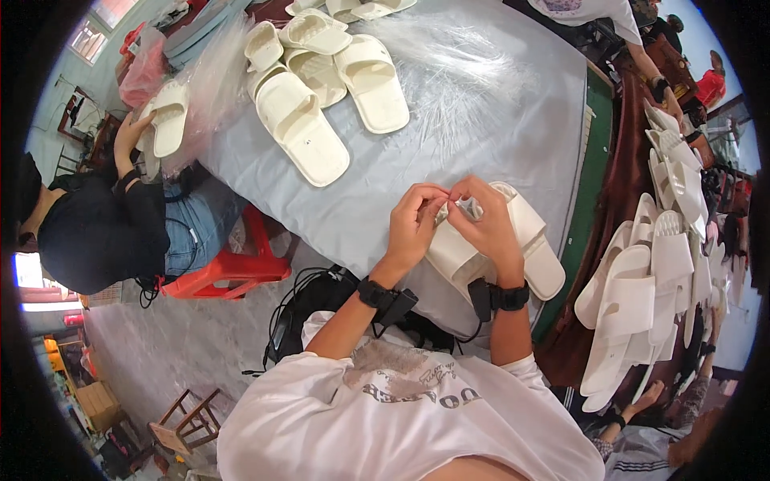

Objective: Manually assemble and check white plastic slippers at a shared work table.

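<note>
- A small pale tag (468,208) sits pinched between both hands, just above a pair of cream slippers (529,240) at the counter's near edge.
- The left hand (415,220) grasps the tag's left end with thumb and forefinger; the other fingers curl loosely.
- The right hand (485,218) nips the tag's right end, its fingers clenched around it, and rests over the slippers' straps.
- Black bands circle both wrists.
- The counter (385,180) wears a grey cloth; a heap of clear plastic strands (465,80) lies beyond the hands.
- More cream slippers (321,80) lie in a cluster at the far left of the counter.
- A stack of slippers (650,297) fans out to the right, well apart from the hands.
- A seated person in black (96,232) on the left holds a slipper (168,116) by a clear bag.
- A red stool (233,268) stands beside the counter.
</note>
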A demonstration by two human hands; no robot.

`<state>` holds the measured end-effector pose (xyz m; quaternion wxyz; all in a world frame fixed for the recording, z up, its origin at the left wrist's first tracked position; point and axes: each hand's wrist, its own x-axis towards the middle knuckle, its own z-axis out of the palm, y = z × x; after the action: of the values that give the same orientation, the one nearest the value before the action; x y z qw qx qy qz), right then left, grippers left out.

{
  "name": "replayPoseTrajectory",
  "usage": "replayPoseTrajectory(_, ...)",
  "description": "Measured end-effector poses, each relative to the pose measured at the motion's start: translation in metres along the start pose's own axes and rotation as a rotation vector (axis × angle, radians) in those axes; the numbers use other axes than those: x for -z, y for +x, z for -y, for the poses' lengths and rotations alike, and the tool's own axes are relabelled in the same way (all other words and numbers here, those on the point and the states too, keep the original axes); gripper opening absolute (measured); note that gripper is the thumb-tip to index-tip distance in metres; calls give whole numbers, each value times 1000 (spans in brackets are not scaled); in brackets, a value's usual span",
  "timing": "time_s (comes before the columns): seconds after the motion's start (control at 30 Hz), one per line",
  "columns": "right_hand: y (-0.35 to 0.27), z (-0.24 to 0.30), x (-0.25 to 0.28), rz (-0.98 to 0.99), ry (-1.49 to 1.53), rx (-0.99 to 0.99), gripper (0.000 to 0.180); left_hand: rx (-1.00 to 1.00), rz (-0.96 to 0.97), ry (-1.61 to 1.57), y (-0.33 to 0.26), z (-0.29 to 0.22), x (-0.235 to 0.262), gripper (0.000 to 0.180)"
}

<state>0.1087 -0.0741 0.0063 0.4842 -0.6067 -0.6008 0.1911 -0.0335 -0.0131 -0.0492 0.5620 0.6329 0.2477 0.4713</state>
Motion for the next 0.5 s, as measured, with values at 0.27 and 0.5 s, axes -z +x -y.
replayPoseTrajectory(0.27,-1,1,1,55,3,-53,15,81,63,-57,-4,6,-1,10)
replayPoseTrajectory(0.5,1,-2,4,69,-30,-21,12,88,39,-113,-2,11,3,18)
